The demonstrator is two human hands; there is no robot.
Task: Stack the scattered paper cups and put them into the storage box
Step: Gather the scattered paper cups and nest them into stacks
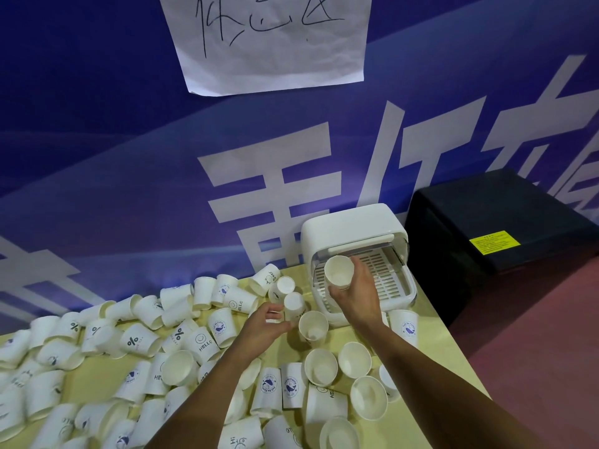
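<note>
At the far right corner of the table [94,380], a white storage box [355,226] stands with its front open, and the right hand [356,294] holds a paper cup [338,270] just before that opening, fingers and thumb curled round its lower wall, mouth tilted toward the camera. Whether this is one cup or a few nested together cannot be told. The left hand [262,325] reaches to an upturned cup [294,304] near the box, its fingers curved close against the cup's side; whether they already grip it is unclear. The slatted tray [384,277] inside the box shows no cups on the part that can be seen. Across the table lie dozens of scattered cups [137,340], some upright, some on their sides, some mouth down, none visibly gathered into stacks. By this showing the job looks barely begun: nearly all the gathering, nesting and loading remains.
</note>
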